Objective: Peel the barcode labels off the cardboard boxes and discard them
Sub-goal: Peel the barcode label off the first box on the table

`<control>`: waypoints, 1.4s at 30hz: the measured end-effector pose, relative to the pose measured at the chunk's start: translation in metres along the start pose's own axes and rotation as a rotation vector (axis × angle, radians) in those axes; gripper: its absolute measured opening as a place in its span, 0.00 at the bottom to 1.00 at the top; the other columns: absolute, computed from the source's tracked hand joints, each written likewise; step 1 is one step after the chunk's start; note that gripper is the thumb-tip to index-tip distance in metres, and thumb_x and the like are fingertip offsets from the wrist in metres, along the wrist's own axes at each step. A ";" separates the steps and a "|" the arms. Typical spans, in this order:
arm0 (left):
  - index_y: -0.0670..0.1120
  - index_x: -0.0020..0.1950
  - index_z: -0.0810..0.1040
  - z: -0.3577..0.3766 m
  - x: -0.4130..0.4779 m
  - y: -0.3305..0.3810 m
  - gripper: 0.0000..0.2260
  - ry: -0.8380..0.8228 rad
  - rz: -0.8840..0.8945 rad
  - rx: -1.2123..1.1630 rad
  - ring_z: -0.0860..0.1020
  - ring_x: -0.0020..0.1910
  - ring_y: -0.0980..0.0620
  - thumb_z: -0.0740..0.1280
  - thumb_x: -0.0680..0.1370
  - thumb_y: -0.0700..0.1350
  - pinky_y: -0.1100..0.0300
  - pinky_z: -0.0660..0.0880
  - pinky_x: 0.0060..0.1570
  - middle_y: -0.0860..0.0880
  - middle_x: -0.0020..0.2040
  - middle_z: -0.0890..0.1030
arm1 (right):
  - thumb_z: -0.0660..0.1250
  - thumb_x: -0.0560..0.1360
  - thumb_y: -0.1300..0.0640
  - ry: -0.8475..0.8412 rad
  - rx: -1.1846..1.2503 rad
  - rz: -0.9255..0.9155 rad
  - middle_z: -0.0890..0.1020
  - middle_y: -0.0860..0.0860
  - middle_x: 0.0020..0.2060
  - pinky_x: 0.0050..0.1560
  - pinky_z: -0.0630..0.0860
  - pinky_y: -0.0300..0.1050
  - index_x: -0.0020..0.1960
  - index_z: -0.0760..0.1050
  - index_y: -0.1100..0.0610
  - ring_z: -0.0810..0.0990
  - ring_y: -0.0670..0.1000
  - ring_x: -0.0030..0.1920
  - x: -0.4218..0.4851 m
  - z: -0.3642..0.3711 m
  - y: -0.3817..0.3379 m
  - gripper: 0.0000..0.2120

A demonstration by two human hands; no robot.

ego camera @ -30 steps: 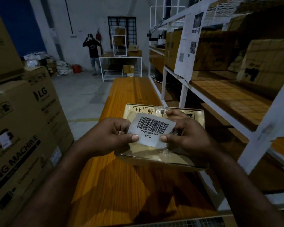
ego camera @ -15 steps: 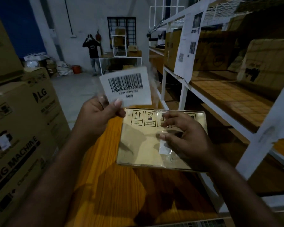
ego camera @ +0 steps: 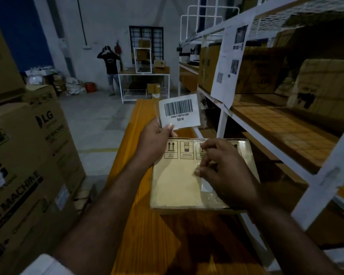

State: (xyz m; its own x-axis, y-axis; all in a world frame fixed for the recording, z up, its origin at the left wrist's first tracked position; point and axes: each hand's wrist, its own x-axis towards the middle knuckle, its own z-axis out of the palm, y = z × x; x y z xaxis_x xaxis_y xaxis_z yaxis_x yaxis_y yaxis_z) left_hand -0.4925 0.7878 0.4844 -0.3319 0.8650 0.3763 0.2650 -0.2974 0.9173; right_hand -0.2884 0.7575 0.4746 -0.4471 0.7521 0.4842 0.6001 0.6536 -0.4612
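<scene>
A flat cardboard box (ego camera: 175, 181) with printed handling symbols lies tilted over the orange table (ego camera: 147, 235). My left hand (ego camera: 155, 141) pinches a white barcode label (ego camera: 179, 111), held upright above the box's far left corner and fully off the cardboard. My right hand (ego camera: 224, 173) rests on the right half of the box, its fingertips on a strip of clear tape (ego camera: 205, 187) that still lies on the box face.
Large LG cardboard boxes (ego camera: 28, 165) are stacked at my left. A white metal shelf rack (ego camera: 266, 120) with more boxes and a hanging paper sheet (ego camera: 226, 64) runs along the right. A person (ego camera: 109, 66) stands far back beside a white table (ego camera: 143, 84).
My left hand peeled the barcode label off the box and lifted it up and away. It now holds it slightly further right, while my right hand stays on the box.
</scene>
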 end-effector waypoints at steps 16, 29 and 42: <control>0.50 0.56 0.76 0.003 0.024 -0.008 0.04 0.039 0.051 0.273 0.79 0.40 0.61 0.63 0.82 0.46 0.67 0.72 0.34 0.54 0.43 0.82 | 0.71 0.71 0.42 0.175 -0.313 0.071 0.78 0.43 0.43 0.50 0.64 0.50 0.39 0.76 0.48 0.73 0.49 0.50 0.041 0.045 -0.037 0.10; 0.49 0.60 0.76 0.003 0.022 -0.006 0.08 0.035 -0.028 0.164 0.82 0.37 0.56 0.62 0.83 0.46 0.65 0.75 0.28 0.50 0.42 0.83 | 0.48 0.80 0.37 -0.037 -0.474 -0.151 0.80 0.52 0.60 0.72 0.60 0.57 0.60 0.80 0.58 0.73 0.53 0.67 -0.039 0.059 -0.044 0.32; 0.47 0.61 0.76 0.002 0.018 0.000 0.08 0.036 -0.027 0.236 0.81 0.40 0.57 0.62 0.83 0.46 0.61 0.76 0.35 0.50 0.47 0.83 | 0.47 0.72 0.25 -0.205 -0.573 -0.069 0.58 0.59 0.77 0.74 0.47 0.66 0.75 0.60 0.63 0.52 0.58 0.78 -0.020 0.067 -0.057 0.49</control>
State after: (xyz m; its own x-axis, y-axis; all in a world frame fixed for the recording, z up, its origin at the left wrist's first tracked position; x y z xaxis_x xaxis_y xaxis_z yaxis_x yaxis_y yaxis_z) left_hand -0.4967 0.8043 0.4912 -0.3728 0.8549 0.3608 0.4588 -0.1682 0.8725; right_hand -0.3586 0.7107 0.4416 -0.5823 0.7476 0.3195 0.8008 0.5952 0.0669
